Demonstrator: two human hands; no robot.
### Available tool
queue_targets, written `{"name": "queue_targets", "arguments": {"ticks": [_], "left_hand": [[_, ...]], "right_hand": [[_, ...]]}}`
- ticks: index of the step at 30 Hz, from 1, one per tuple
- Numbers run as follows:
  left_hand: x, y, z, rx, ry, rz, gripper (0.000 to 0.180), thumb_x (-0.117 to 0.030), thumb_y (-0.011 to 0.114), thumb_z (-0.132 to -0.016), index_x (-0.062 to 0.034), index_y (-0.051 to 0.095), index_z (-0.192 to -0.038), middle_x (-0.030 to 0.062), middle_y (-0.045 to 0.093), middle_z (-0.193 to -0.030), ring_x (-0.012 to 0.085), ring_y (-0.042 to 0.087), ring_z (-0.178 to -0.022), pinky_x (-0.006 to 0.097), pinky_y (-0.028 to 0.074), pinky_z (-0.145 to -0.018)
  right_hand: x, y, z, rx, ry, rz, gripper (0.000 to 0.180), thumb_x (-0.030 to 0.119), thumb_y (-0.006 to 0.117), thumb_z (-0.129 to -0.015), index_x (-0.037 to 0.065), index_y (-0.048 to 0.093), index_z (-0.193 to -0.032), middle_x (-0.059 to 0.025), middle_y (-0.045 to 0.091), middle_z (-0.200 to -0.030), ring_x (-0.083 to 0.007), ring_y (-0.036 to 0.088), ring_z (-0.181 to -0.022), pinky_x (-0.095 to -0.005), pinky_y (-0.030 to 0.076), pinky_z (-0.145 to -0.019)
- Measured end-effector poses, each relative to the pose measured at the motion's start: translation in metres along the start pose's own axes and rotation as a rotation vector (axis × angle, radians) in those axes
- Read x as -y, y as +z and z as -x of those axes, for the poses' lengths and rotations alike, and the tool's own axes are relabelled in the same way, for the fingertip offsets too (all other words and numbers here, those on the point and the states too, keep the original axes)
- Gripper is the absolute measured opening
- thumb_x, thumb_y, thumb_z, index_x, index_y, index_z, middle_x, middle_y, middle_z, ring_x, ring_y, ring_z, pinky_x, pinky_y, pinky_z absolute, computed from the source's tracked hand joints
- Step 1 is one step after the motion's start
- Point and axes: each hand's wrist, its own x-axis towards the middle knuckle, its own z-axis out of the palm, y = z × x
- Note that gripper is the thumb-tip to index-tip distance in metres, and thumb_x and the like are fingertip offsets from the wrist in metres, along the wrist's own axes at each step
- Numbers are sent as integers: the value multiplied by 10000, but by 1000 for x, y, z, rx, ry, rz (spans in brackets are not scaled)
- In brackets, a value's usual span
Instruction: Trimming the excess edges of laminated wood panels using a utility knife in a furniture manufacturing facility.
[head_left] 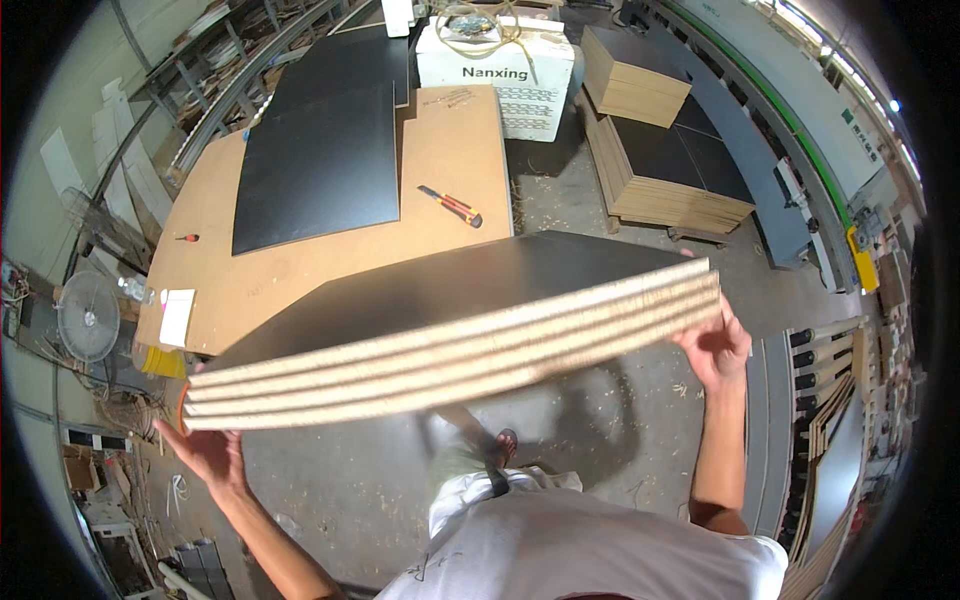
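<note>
Stack of four black-faced boards [450,330] — my left hand [205,450] and right hand [715,345] hold its ends, above the workshop floor [590,420].

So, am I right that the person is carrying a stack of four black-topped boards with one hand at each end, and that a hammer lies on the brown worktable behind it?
Not quite: the head view shows a red-and-yellow utility knife, not a hammer, on the brown worktable. The rest holds: the left hand and right hand carry the stack of four black-topped boards at its ends.
</note>
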Motion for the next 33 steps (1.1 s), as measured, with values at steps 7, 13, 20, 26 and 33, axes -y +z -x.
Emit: {"name": "queue_targets", "arguments": {"ticks": [7,13,20,26,33], "left_hand": [[-17,52,-92,211,27,-157,765,-612,411,-960,16,380,-1396,175,684,-970,230,680,-812,287,551,-667],[3,100,-133,183,25,-96,696,-528,476,-970,14,367,-1393,189,677,-966,222,686,-764,235,551,-614],[45,198,-139,-225,1036,-633,534,-178,644,-909,4,426,-1361,38,548,-816,115,534,-785,275,459,-750],[97,412,-105,667,1176,-1353,776,-501,801,-657,-3,564,-1202,177,569,-1201,351,504,-1161,478,349,-1025],[134,463,-124,701,947,-1708,717,-603,778,-607,-15,566,-961,138,562,-815,344,557,-800,427,414,-754]], "right_hand": [[35,24,-129,-177,-78,799,692,27,717,-706,6,493,-1360,-66,654,-973,-136,629,-771,-289,546,-620],[46,-3,-191,-234,-209,1255,553,244,857,-699,-11,616,-1126,-48,650,-1072,-121,593,-961,-287,475,-829],[10,2,-271,-36,-420,776,817,390,851,-723,9,454,-1327,-90,577,-1225,-184,518,-1161,-328,375,-1033],[13,-24,-294,46,-418,706,838,551,756,-783,-16,450,-1318,-94,569,-1243,-177,507,-1177,-320,375,-1028],[31,-60,-349,252,-42,40,526,418,581,-957,-47,615,-1199,-95,681,-1039,-132,618,-929,-253,466,-828]]}}
